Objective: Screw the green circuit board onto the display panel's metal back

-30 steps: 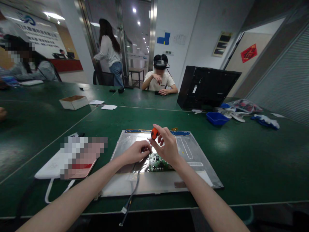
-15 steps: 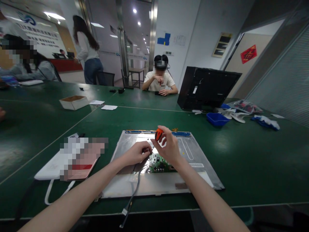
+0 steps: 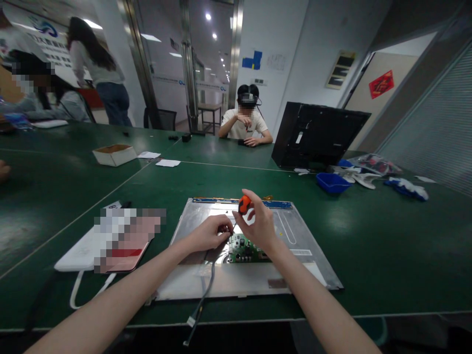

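A flat metal display panel (image 3: 254,280) lies in front of me, with a green circuit board (image 3: 241,248) on its middle. My right hand (image 3: 260,219) grips a screwdriver (image 3: 244,204) by its orange and black handle; the thin shaft slants down toward the board's upper left corner. My left hand (image 3: 214,232) is closed at that same corner, its fingertips pinched close to the screwdriver's tip. What those fingers hold, if anything, is too small to make out. A dark cable (image 3: 211,285) runs from below my left hand over the panel's front edge.
Left of the panel lie a white device (image 3: 79,250) and a pink phone (image 3: 127,260) with a white cable. Farther off stand an open box (image 3: 115,156), a black monitor (image 3: 319,135) and a blue tray (image 3: 333,183). A person (image 3: 245,120) sits across the green table.
The screwdriver handle has turned slightly in my right hand, while my left hand stays at the board's corner. In the background, a standing person has moved left.
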`<state>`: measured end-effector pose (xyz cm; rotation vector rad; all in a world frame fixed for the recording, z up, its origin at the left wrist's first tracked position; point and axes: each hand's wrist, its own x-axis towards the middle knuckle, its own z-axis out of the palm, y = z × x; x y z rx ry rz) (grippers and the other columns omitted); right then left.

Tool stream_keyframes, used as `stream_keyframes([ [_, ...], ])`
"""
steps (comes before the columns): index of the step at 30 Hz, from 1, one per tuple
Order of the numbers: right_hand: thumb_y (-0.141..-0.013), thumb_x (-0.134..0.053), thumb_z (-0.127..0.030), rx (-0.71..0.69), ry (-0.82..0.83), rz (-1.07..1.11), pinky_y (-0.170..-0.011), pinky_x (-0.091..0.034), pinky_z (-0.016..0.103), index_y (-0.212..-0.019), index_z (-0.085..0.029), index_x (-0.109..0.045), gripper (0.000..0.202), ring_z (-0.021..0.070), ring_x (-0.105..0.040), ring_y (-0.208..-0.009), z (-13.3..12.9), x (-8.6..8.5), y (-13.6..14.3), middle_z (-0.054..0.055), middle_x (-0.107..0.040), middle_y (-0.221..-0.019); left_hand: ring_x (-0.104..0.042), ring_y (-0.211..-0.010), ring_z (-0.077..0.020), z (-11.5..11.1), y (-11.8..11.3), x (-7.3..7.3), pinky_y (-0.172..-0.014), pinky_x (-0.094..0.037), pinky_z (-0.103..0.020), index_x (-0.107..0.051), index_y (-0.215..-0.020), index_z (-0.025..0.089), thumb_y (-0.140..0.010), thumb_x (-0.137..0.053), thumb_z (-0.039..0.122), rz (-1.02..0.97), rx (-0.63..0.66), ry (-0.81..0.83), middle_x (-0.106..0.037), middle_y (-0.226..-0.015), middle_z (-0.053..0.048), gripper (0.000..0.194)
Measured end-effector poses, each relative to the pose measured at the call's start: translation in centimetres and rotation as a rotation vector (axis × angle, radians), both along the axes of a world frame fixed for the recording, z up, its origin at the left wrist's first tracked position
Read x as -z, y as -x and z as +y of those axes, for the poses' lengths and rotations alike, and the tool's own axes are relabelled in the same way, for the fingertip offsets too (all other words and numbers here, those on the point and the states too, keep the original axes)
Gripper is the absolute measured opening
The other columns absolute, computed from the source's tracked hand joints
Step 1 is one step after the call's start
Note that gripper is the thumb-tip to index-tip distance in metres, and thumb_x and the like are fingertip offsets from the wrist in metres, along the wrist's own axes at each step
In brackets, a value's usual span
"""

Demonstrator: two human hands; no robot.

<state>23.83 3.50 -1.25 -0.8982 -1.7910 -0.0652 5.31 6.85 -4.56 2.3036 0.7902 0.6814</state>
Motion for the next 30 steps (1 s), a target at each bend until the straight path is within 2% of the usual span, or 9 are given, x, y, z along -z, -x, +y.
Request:
stream_keyframes([
  [7, -0.092, -0.058, -0.028, 0.018, 0.005, -0.009, -0.050, -0.045, 0.022, -0.147, -0.027, -0.030, 0.061, 0.0101, -0.054, -0.056, 0.08, 0.18, 0.26, -0.004, -0.059, -0.077, -0.057, -0.074, -0.0159, 0.04, 0.01, 0.11, -0.069, -0.044, -0.026, -0.066, -0.090, 0.015, -0.072, -0.051, 0.003, -0.009, 0.023, -0.002, -0.065, -0.083, -0.003, 0.027],
  [15, -0.090, -0.059, -0.024, 0.001, 0.006, 0.020, -0.049, -0.043, 0.021, -0.135, -0.026, -0.038, 0.050, 0.0093, -0.055, -0.056, 0.14, 0.28, 0.20, -0.004, -0.059, -0.078, -0.055, -0.075, -0.0172, -0.50, 0.09, -0.39, -0.071, -0.043, -0.027, -0.067, -0.091, 0.016, -0.075, -0.052, 0.004, 0.085, -0.016, -0.157, -0.064, -0.083, -0.003, 0.025],
  [19, -0.092, -0.057, -0.025, -0.020, 0.003, -0.002, -0.050, -0.046, 0.022, -0.139, -0.028, -0.039, 0.050, 0.0098, -0.056, -0.061, 0.07, -0.08, 0.18, 0.001, -0.061, -0.092, -0.055, -0.075, -0.0174, -0.61, 0.14, -0.41, -0.071, -0.042, -0.027, -0.066, -0.090, 0.017, -0.077, -0.053, 0.006, 0.101, -0.016, -0.198, -0.063, -0.083, -0.004, 0.021],
  [23, -0.096, -0.049, -0.021, -0.068, 0.015, -0.049, -0.053, -0.049, 0.024, -0.149, -0.028, -0.031, 0.057, 0.0124, -0.057, -0.068, -0.13, -0.21, 0.15, 0.005, -0.061, -0.100, -0.053, -0.071, -0.0161, -0.57, 0.10, -0.27, -0.067, -0.040, -0.026, -0.063, -0.086, 0.017, -0.077, -0.053, 0.006, 0.091, -0.006, -0.208, -0.061, -0.080, -0.003, 0.016],
  [26, -0.095, -0.047, -0.017, -0.080, 0.015, -0.046, -0.054, -0.050, 0.025, -0.151, -0.027, -0.026, 0.060, 0.0138, -0.059, -0.070, -0.19, -0.06, 0.10, 0.005, -0.063, -0.098, -0.053, -0.070, -0.0158, -0.52, 0.12, -0.19, -0.066, -0.040, -0.026, -0.061, -0.083, 0.017, -0.078, -0.054, 0.007, 0.085, 0.000, -0.212, -0.061, -0.080, -0.003, 0.014],
  [30, -0.092, -0.054, -0.020, -0.071, -0.005, 0.001, -0.051, -0.048, 0.023, -0.145, -0.026, -0.031, 0.057, 0.0120, -0.057, -0.063, -0.01, 0.14, 0.08, 0.001, -0.061, -0.088, -0.055, -0.073, -0.0170, -0.47, 0.17, -0.15, -0.069, -0.042, -0.027, -0.064, -0.088, 0.017, -0.078, -0.053, 0.008, 0.085, -0.001, -0.200, -0.062, -0.081, -0.003, 0.018],
])
